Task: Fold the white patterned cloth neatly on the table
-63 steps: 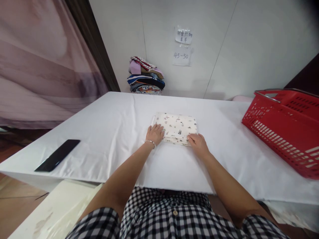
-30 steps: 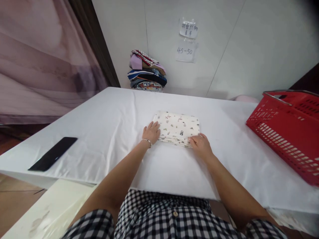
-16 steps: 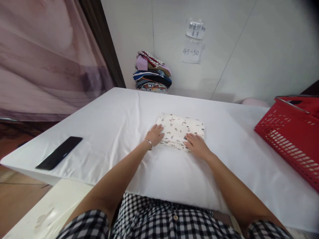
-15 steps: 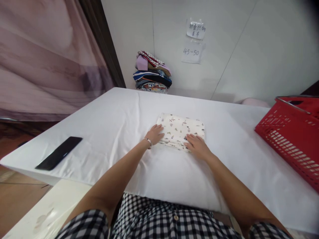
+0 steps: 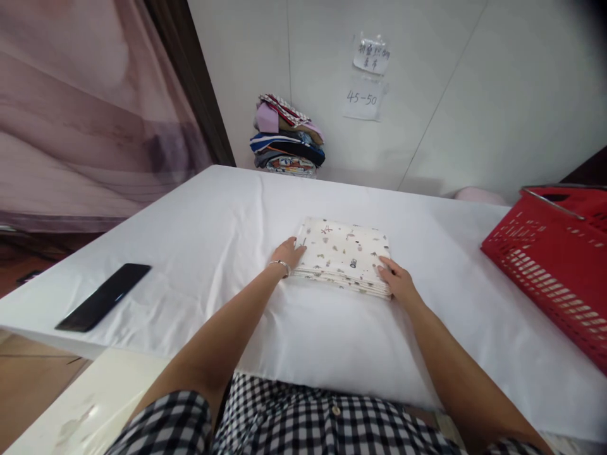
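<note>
A folded cloth (image 5: pixel 342 253), cream with small scattered prints, lies flat on the white-covered table (image 5: pixel 208 234) in front of me. Its stacked layers show along the near edge. My left hand (image 5: pixel 287 254) is at its left side, thumb on the top layer and the other fingers along the edge. At the opposite side, my right hand (image 5: pixel 397 278) grips the near right corner, with its thumb on top and its fingers curved round the side. The undersides of the fingers are hidden.
A black phone-like slab (image 5: pixel 104 297) lies on the table at left. The red plastic basket (image 5: pixel 545 265) stands at right. Behind the table's far edge is a pile of folded fabrics (image 5: pixel 288 139) against the wall, and a pink curtain (image 5: pixel 95 114) hangs at left.
Both hands have gone from lying flat on the cloth to its two sides. My right hand moved right and curled round the corner; my left shifted slightly outward.
</note>
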Available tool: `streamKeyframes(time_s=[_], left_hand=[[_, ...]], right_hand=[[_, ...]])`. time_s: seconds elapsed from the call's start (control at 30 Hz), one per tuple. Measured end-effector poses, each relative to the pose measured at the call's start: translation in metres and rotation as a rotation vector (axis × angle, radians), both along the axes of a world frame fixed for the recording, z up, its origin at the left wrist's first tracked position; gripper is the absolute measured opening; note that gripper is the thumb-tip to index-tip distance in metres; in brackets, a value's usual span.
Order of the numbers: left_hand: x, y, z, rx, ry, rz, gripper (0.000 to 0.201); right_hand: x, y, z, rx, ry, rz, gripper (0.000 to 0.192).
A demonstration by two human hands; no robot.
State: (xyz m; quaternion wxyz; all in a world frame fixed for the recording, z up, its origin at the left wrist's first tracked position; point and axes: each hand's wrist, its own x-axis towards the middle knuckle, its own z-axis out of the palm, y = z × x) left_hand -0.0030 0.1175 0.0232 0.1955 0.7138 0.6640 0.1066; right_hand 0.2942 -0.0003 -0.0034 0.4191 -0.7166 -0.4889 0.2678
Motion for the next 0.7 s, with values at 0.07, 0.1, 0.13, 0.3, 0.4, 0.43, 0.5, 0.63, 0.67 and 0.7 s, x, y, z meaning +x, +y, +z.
streamKeyframes(time_s=[0.07,0.1,0.13,0.3,0.4,0.43,0.5,0.63,0.67,0.7], left_hand=[[-0.007,-0.012,0.002,-0.017,-0.009,-0.008,0.053],[-0.012,-0.019,0.003,-0.033,-0.016,-0.010,0.054],[-0.016,-0.025,0.005,-0.055,-0.027,-0.012,0.055],[-0.024,-0.049,0.019,0.004,0.037,-0.039,0.064],[-0.009,-0.055,0.021,0.272,0.142,-0.131,0.062],[-0.002,-0.056,0.019,0.328,0.156,-0.195,0.061],[0.009,-0.059,0.011,0.341,0.176,-0.326,0.056],[0.016,-0.064,-0.006,0.257,0.190,-0.429,0.050],[0.015,-0.065,-0.007,0.250,0.189,-0.431,0.050],[0.014,-0.065,-0.007,0.244,0.187,-0.431,0.050]], right_hand=[[0.004,-0.003,0.001,-0.025,0.016,0.055,0.044],[0.006,-0.006,0.002,-0.029,-0.001,0.089,0.044],[0.008,-0.010,0.002,-0.033,-0.030,0.124,0.044],[0.004,-0.018,0.011,-0.057,-0.314,0.209,0.043],[-0.016,-0.007,0.021,0.095,-0.528,0.271,0.038],[-0.025,-0.003,0.024,0.142,-0.585,0.317,0.036],[-0.041,0.004,0.027,0.144,-0.664,0.426,0.034],[-0.060,0.002,0.022,-0.005,-0.740,0.522,0.040],[-0.060,-0.001,0.020,-0.010,-0.754,0.519,0.041],[-0.060,-0.004,0.019,-0.001,-0.765,0.517,0.041]])
